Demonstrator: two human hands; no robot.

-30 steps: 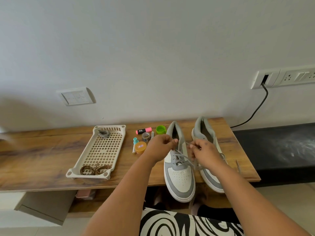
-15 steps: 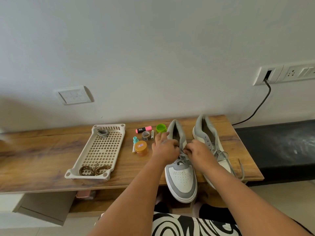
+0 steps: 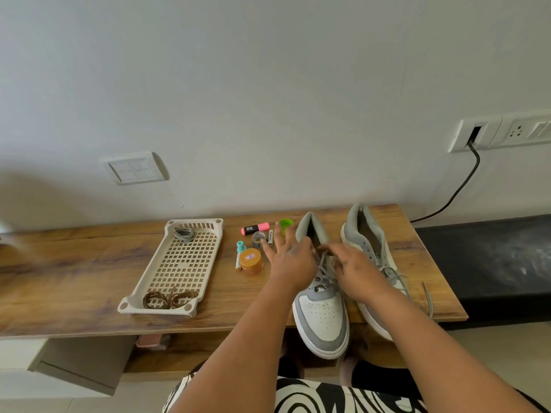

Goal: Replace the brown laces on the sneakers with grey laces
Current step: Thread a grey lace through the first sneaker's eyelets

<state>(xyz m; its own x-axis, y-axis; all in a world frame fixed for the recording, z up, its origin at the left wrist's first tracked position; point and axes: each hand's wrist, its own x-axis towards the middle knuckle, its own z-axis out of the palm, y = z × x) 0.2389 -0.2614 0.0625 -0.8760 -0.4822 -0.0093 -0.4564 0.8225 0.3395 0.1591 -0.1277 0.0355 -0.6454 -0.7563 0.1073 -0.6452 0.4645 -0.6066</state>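
Left sneaker point(image 3: 323, 305): on table point(image 3: 74, 281), toe over near edge, grey lace point(image 3: 323, 271) threaded.
Right sneaker point(image 3: 368, 242): just beside it, laced, ends trailing right.
Left hand point(image 3: 290, 257): a second ago pinching lace; now fingers spread, holding nothing.
Right hand point(image 3: 354, 268): likewise released, fingers loosely extended over the tongue.
Judgement: lacing near complete.
Brown laces point(image 3: 168, 298): near end of tray point(image 3: 205, 281); spare grey lace point(image 3: 184, 234) at far end.
Obscured: upper eyelets and any knot, under hands.

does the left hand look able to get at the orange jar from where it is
Probably yes: the left hand, fingers spread, is just right of the orange jar on the desk, and nothing lies between them. The jar's top is uncovered.
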